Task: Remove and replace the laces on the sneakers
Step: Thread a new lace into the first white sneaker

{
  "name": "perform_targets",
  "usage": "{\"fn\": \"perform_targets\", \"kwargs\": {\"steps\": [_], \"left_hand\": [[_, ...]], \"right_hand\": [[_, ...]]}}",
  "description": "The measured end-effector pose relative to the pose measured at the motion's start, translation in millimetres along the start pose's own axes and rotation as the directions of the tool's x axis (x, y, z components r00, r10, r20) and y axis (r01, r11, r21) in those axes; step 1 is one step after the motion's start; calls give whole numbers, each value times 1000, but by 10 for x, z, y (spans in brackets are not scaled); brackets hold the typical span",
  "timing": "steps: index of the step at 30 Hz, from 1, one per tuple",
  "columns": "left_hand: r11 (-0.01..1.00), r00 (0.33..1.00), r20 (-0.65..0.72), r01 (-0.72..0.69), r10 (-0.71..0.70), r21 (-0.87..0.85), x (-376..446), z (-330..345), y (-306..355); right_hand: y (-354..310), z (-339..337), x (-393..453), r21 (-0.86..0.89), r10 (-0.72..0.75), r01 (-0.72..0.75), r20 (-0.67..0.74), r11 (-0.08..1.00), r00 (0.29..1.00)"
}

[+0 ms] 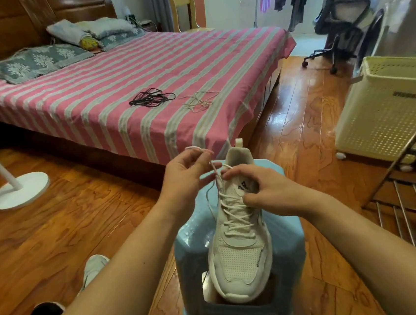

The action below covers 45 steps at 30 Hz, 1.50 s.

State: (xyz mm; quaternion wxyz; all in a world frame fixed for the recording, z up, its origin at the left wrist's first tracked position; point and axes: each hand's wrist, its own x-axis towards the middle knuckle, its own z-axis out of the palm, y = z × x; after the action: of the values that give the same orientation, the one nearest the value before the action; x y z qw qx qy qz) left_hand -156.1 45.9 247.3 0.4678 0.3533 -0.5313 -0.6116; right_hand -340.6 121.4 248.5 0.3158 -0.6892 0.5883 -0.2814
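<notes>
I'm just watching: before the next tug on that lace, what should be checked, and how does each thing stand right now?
1. White sneaker sits steady on the blue stool: ok.
2. Left hand pinches the white lace end: ok.
3. Right hand braces the tongue: ok.
4. Lace free of knots: cannot tell.
5. Spare black laces and pale laces ready on the bed: ok.

Figure: My two bare forearms and hands, seen from the head camera.

I see no sleeves, watch, rings or gloves on either arm; my left hand [187, 177] and right hand [269, 189] show short, unpainted nails, forearms uncovered to the frame edge.
</notes>
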Motion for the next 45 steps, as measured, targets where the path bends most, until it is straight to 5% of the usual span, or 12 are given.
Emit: {"fn": "perform_targets", "kwargs": {"steps": [4,10,14,17,21,25,29,33,35,38,41,45], "left_hand": [[983,995,90,-58,42,175,-35,49,-103],[938,988,145,-94,48,335,-106,94,-114],[853,968,222,-209,113,477,-140,190,-118],[760,948,250,-309,197,572,-153,250,-112],[623,912,367,-398,185,674,-111,308,-168],[651,936,333,-321,110,687,-116,322,-172],[937,991,128,-15,-32,348,-212,242,14],[924,984,180,-66,-3,377,-327,151,241],[704,922,371,-338,114,625,-414,200,182],[68,643,761,-766,84,640,-628,436,-20],[-20,522,848,-850,95,526,-679,389,44],[450,877,296,-454,379,769,-377,-67,211]], "right_hand": [[-52,23,42,334,104,21,-351,942,931],[-147,-449,-58,933,340,238,-324,270,883],[112,-818,-283,870,501,332,-483,364,718],[369,-917,-333,788,633,21,-509,615,583],[316,-760,-475,705,647,-477,33,525,762],[80,-731,-597,938,396,-259,153,230,905],[-28,-502,-482,716,364,-90,-238,692,900],[-111,-380,-262,411,215,-64,-333,909,918],[-83,-423,-130,323,201,-55,-441,945,874],[-64,-517,4,268,211,-54,-603,962,770],[-136,-524,11,274,199,-43,-572,961,796],[-217,-393,2,198,141,-72,-363,978,921]]}}
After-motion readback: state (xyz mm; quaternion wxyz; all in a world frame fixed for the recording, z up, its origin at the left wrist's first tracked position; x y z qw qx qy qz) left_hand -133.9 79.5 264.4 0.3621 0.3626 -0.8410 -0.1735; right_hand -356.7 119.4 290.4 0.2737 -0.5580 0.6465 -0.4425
